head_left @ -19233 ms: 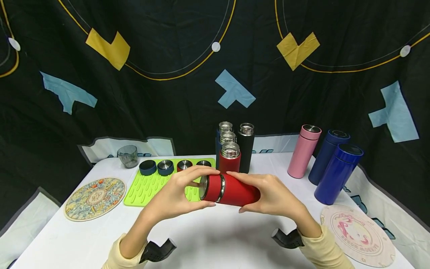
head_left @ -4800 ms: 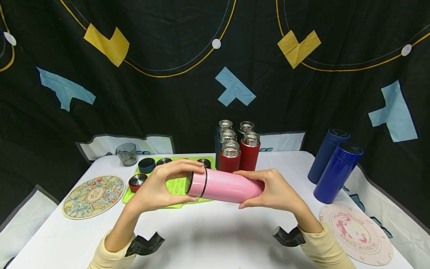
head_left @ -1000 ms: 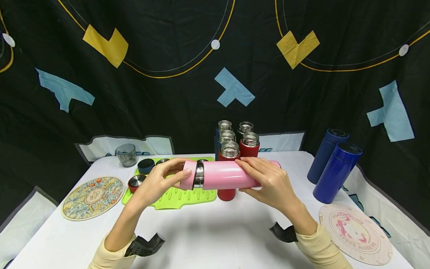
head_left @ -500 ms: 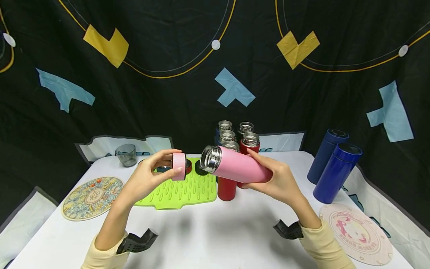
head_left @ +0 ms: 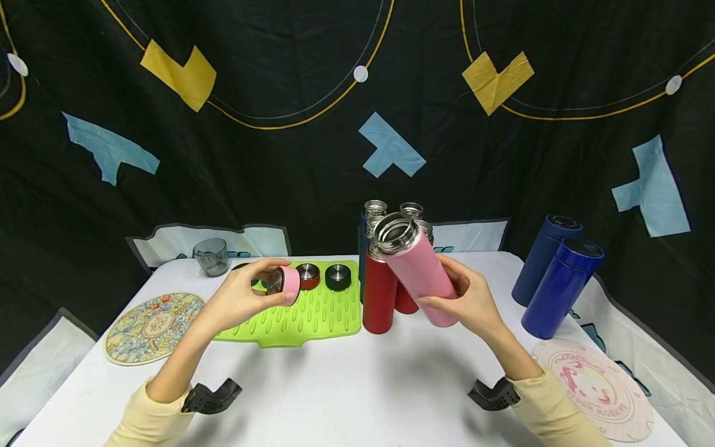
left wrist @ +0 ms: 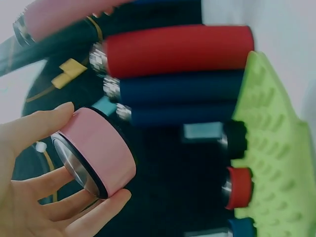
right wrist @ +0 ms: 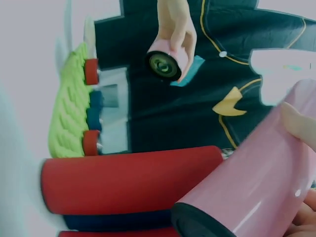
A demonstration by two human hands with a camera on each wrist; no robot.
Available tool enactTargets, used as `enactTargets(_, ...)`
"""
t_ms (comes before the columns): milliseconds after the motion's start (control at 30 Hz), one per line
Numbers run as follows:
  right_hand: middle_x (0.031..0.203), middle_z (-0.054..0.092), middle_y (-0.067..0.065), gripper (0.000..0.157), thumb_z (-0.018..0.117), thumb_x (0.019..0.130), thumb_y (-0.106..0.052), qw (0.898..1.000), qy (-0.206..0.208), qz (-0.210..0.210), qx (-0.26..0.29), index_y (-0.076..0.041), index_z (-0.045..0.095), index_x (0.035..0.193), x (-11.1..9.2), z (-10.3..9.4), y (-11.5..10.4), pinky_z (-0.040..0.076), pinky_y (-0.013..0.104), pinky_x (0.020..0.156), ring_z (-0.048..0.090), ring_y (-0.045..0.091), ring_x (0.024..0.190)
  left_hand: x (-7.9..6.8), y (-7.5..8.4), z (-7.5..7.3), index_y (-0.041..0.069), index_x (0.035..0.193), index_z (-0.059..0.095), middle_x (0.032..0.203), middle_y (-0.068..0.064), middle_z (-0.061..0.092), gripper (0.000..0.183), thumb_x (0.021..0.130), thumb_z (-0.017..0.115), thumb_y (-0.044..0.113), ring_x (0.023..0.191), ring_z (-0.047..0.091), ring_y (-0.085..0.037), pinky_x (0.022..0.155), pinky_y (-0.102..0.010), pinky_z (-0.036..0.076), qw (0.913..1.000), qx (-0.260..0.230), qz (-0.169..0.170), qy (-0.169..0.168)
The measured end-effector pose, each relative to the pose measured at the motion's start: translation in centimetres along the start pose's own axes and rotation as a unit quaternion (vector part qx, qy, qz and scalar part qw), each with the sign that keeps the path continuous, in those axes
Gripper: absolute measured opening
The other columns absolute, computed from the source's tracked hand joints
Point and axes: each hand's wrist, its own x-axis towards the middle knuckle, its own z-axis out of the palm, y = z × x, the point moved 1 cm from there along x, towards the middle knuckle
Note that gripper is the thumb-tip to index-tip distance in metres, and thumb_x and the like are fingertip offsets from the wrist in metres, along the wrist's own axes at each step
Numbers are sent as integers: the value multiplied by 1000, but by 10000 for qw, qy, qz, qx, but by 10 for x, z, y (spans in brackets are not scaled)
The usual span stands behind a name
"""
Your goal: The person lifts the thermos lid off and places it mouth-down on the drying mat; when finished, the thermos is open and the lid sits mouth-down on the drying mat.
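Observation:
My left hand (head_left: 242,299) holds a pink lid (head_left: 290,287) between thumb and fingers, raised over the left part of the green ridged mat (head_left: 329,313). In the left wrist view the lid's (left wrist: 101,150) steel top faces the palm. A pink thermos bottle (head_left: 421,273) without its lid is in my right hand (head_left: 469,304), gripped near its lower end. It tilts to the left, and its steel mouth points up. In the head view it overlaps the group of lidless bottles, including a red thermos (head_left: 378,298). Its dark base (right wrist: 197,222) shows in the right wrist view.
On the mat, a red lid (head_left: 308,277) and a black lid (head_left: 338,277) stand along the back. Two capped blue thermoses (head_left: 563,288) stand at right, by a round pink placemat (head_left: 598,391). A patterned placemat (head_left: 151,329) and smoky glass (head_left: 211,256) are at left.
Earlier a red thermos was held, then the pink one with its lid on. Since then the lid has come off and moved left; the bottle has swung from lying sideways to more upright.

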Motion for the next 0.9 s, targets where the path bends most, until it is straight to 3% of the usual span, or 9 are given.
enactTargets(167, 114, 67, 5, 67, 81, 73, 0, 9986, 83, 471, 226, 1, 52, 133, -4, 1, 13, 52, 27, 84, 62, 15, 98, 6, -19, 4, 5, 127, 56, 106, -9, 65, 63, 76, 82, 32, 98, 60, -28, 80, -41, 50, 9996, 198, -194, -107)
enactTargets(333, 108, 68, -4, 67, 81, 72, 2, 9971, 126, 615, 420, 2, 51, 132, -8, 5, 23, 53, 26, 84, 64, 15, 96, 13, -39, 9, 1, 121, 59, 103, -9, 65, 58, 74, 84, 25, 95, 60, -27, 78, -38, 51, 9993, 316, -155, -158)
enactTargets(600, 110, 66, 14, 65, 80, 70, 8, 9933, 351, 847, 704, 3, 47, 126, -13, 14, 39, 54, 25, 83, 65, 15, 93, 28, -69, 19, -4, 115, 64, 105, -16, 66, 55, 69, 85, 16, 94, 61, -31, 78, -43, 52, 9959, 842, 237, -223)
enactTargets(767, 104, 67, 0, 62, 77, 71, 11, 9856, 592, 1112, 1129, -2, 47, 123, -15, 18, 48, 53, 25, 84, 65, 14, 92, 40, -83, 24, -5, 111, 65, 102, -18, 66, 52, 66, 85, 13, 94, 61, -34, 79, -47, 52, 9901, 1293, 445, -326)
enactTargets(900, 98, 69, -6, 59, 75, 71, 14, 9799, 732, 1194, 1422, -8, 48, 118, -16, 21, 57, 53, 24, 82, 65, 13, 89, 47, -91, 28, -6, 110, 65, 99, -17, 67, 52, 66, 85, 14, 92, 62, -33, 76, -46, 53, 9879, 1417, 342, -535)
